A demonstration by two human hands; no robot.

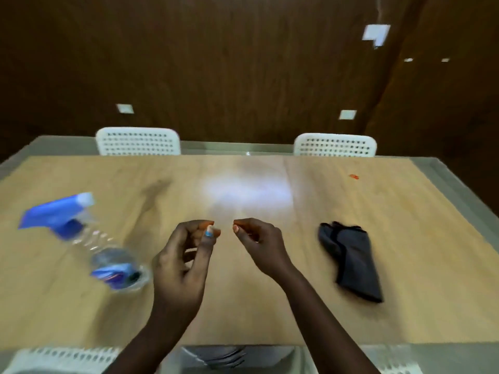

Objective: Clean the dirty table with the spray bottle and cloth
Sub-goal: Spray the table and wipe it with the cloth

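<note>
Both hands, left hand (183, 255) and right hand (256, 238), loosely curled, empty (mid-frame); spray bottle (89, 238) left, cloth (351, 260) right, untouched; orange stain (353, 176) upper right remains.

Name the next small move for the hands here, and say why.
Probably the left hand should reach left for the spray bottle: both hands hold nothing, the right hand too, the cloth lies untouched, and an orange stain remains.
</note>
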